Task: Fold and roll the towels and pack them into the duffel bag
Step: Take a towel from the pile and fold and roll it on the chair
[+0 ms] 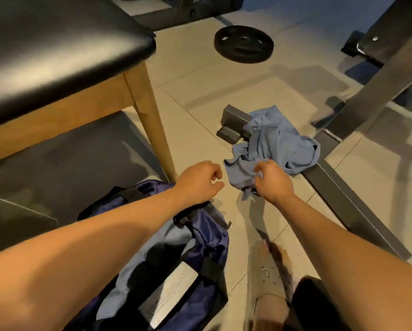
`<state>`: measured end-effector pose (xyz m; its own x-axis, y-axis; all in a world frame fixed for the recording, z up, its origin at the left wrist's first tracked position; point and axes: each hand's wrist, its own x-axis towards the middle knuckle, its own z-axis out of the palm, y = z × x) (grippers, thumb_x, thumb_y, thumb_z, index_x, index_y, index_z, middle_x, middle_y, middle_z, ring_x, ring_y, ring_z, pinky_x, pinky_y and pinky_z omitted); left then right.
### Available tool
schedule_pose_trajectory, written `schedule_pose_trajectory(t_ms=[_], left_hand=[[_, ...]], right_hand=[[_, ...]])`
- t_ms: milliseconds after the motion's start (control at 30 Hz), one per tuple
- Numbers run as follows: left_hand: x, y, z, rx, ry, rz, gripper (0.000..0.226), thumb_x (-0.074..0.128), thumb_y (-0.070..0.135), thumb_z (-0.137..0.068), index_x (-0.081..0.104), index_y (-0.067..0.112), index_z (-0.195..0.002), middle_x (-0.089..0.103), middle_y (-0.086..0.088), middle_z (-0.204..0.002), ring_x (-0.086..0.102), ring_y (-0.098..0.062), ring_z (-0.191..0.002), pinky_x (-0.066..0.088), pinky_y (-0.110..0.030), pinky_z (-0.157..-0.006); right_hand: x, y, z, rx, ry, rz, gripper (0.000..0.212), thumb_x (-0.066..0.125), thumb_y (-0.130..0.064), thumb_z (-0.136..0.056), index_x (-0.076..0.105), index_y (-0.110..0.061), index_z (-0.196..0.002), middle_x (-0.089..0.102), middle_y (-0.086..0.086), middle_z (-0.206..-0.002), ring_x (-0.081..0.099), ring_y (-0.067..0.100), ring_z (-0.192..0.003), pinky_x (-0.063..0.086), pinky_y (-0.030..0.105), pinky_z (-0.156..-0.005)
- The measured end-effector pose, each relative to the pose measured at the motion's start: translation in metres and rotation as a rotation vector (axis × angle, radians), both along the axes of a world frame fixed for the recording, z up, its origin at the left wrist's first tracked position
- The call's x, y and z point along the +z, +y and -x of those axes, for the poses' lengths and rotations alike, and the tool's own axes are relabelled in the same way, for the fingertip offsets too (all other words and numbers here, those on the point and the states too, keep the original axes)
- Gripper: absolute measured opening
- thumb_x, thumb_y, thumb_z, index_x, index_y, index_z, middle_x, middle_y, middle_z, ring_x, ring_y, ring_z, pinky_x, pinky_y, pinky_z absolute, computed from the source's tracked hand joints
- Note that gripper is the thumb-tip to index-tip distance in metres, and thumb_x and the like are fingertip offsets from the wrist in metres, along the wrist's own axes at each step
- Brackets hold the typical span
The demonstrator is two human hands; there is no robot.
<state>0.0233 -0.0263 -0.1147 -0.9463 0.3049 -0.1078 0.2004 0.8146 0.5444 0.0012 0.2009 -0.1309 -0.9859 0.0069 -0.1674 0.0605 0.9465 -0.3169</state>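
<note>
The crumpled blue towel (276, 142) lies on the floor (200, 96), partly draped over a grey metal frame (343, 187). Its near edge is hidden under the right hand (271, 180), whose curled fingers pinch the cloth. The left hand (200, 180), loosely curled and holding nothing, hovers over the navy duffel bag (207, 235), which the forearm partly covers.

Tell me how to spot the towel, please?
Find the grey metal frame lying across the tiled floor, right of the wooden-legged bench. Draped over its bar is the towel: the only soft, crumpled, light-blue thing, pinched by the right hand.
</note>
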Motion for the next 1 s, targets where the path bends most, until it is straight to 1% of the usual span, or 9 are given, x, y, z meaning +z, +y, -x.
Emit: schedule_pose_trajectory(t_ms=[100,200,300,400,500,633,800,900,1000], left_hand=[[-0.028,0.04,0.034,-0.021,-0.075,0.045,0.02,0.068,0.033,-0.093,0.071,0.016,-0.103,0.068,-0.002,-0.105,0.064,-0.023,-0.094,0.044,-0.031,-0.073],[-0.061,0.076,0.057,-0.027,-0.138,0.085,0.032,0.068,0.036,-0.093,0.071,0.012,-0.114,0.07,-0.008,-0.11,0.065,-0.028,-0.103,0.054,-0.039,-0.082],[-0.092,0.101,0.063,-0.054,-0.186,0.21,0.038,0.066,0.044,-0.094,0.066,0.016,-0.119,0.061,-0.01,-0.117,0.057,-0.031,-0.11,0.048,-0.043,-0.09],[-0.106,0.114,0.06,-0.011,-0.152,0.285,0.021,0.059,0.033,-0.098,0.07,0.016,-0.102,0.06,-0.008,-0.111,0.056,-0.031,-0.107,0.042,-0.043,-0.094],[-0.098,0.107,0.062,0.081,-0.111,0.128,0.023,0.055,0.024,-0.099,0.072,0.017,-0.085,0.067,-0.003,-0.091,0.063,-0.029,-0.09,0.041,-0.038,-0.084],[-0.048,0.077,0.074,0.185,-0.125,-0.197,0.021,0.057,0.028,-0.099,0.061,0.019,-0.08,0.061,0.001,-0.068,0.06,-0.025,-0.069,0.039,-0.033,-0.058],[0.048,0.049,0.084,0.245,0.013,-0.38,0.016,0.054,0.027,-0.101,0.058,0.02,-0.087,0.063,-0.003,-0.071,0.06,-0.024,-0.07,0.046,-0.038,-0.066],[0.117,0.036,0.087,0.323,0.092,-0.521,0.015,0.054,0.022,-0.101,0.061,0.018,-0.089,0.064,-0.001,-0.075,0.061,-0.024,-0.075,0.049,-0.037,-0.068],[0.187,0.024,0.085,0.412,0.13,-0.628,0.013,0.057,0.025,-0.1,0.066,0.019,-0.092,0.068,-0.002,-0.085,0.062,-0.02,-0.08,0.047,-0.033,-0.068]], right_hand=[[-0.02,0.035,0.022,0.008,-0.176,-0.041,0.048,0.059,-0.006,-0.095,0.051,-0.012,-0.141,0.038,0.013,-0.151,0.059,0.042,-0.104,0.05,0.049,-0.079],[-0.038,0.052,0.036,0.085,-0.261,-0.036,0.055,0.068,-0.004,-0.087,0.051,-0.014,-0.139,0.041,0.01,-0.149,0.055,0.039,-0.117,0.05,0.052,-0.093],[-0.05,0.052,0.044,0.083,-0.257,-0.079,0.059,0.07,-0.008,-0.086,0.05,-0.019,-0.14,0.052,0.01,-0.141,0.057,0.038,-0.118,0.052,0.049,-0.092],[-0.054,0.052,0.045,0.077,-0.198,-0.141,0.039,0.065,-0.008,-0.088,0.06,-0.018,-0.125,0.064,0.011,-0.12,0.062,0.036,-0.103,0.052,0.04,-0.078],[-0.042,0.062,0.052,0.009,-0.228,-0.033,0.008,0.068,-0.011,-0.085,0.068,-0.017,-0.091,0.071,0.009,-0.095,0.066,0.034,-0.091,0.054,0.037,-0.072],[0.01,0.07,0.072,0.059,-0.385,0.125,0.028,0.087,-0.021,-0.075,0.061,-0.013,-0.071,0.056,0.003,-0.066,0.055,0.019,-0.067,0.046,0.03,-0.063],[0.109,0.06,0.095,0.174,-0.357,0.169,0.035,0.086,-0.024,-0.078,0.057,-0.014,-0.061,0.052,0.002,-0.059,0.045,0.017,-0.06,0.04,0.031,-0.062],[0.172,0.057,0.097,0.203,-0.308,0.19,0.03,0.083,-0.026,-0.08,0.065,-0.01,-0.063,0.059,0.001,-0.059,0.05,0.015,-0.061,0.042,0.028,-0.063],[0.234,0.048,0.088,0.197,-0.248,0.33,0.033,0.084,-0.033,-0.079,0.063,-0.009,-0.073,0.049,0.009,-0.071,0.042,0.02,-0.07,0.031,0.032,-0.064]])
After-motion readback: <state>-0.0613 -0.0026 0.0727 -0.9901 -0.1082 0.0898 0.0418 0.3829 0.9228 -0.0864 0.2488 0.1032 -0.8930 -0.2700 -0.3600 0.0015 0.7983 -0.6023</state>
